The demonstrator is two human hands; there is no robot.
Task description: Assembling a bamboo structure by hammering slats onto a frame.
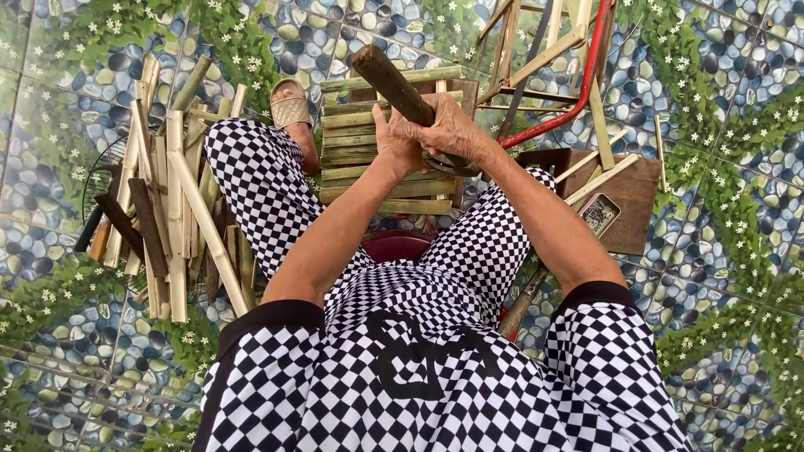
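The person sits on a red stool [394,245], in black-and-white checked clothes, over a floor [720,251] printed with pebbles and leaves.

Both hands are raised together in front of the body. The left hand [400,142] and the right hand [452,130] are wrapped tight around the lower end of a stick [394,84], a dark, round length of bamboo that rises tilted up and to the left from the fists. The hands touch each other, the right partly over the left. A dark curved object shows just under the right hand; what it is cannot be told.

Directly beneath the hands lies a rack [377,159] of split green bamboo slats, set side by side on a wooden block.

To the left, a pile of bamboo strips [172,218] lies beside the left leg. A sandalled foot [291,109] rests near the rack.

To the right stand a brown board [628,192], a small tin [599,213] on it, and a red-and-bamboo frame [569,75].
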